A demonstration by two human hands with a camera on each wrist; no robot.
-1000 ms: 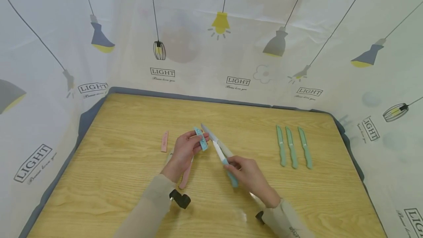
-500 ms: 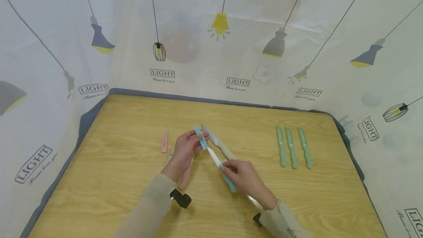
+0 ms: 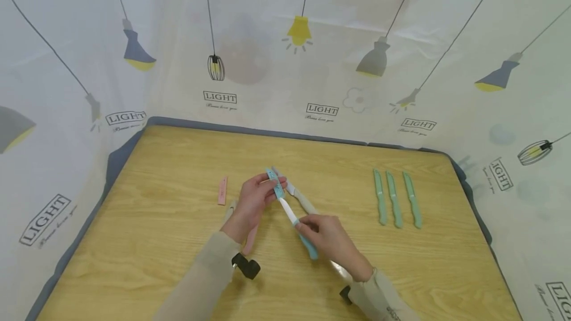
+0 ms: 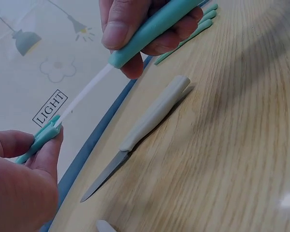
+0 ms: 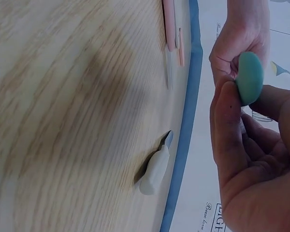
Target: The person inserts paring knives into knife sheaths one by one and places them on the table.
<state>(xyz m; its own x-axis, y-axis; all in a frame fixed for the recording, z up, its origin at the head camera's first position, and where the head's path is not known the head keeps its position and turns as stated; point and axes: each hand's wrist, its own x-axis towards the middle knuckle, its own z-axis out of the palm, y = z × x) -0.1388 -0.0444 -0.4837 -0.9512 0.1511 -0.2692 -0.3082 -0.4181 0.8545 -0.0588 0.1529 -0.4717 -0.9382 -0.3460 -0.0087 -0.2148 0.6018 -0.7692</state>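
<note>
- At the middle of the wooden table (image 3: 134, 241), the left hand (image 3: 255, 196) pinches a blue sheath (image 3: 277, 190) between thumb and fingers, its mouth aimed toward five o'clock.
- At five o'clock from it, the right hand (image 3: 331, 239) pinches the handle of a blue knife (image 3: 310, 247), close to where the blade begins.
- At the sheath's mouth sits the blade tip; a second ago it lay apart, to the sheath's three o'clock, and now blade and sheath run nearly in line (how far in the tip reaches, I cannot tell).
- At one o'clock from the blue knife, a white-handled knife (image 3: 305, 203) lies unmoved.
- At nine o'clock from the left hand, a pink sheath (image 3: 222, 190) rests as before; at six, a pink knife (image 3: 251, 240), partly hidden.
- At three o'clock, well apart, three green knives (image 3: 392, 199) keep their row.
</note>
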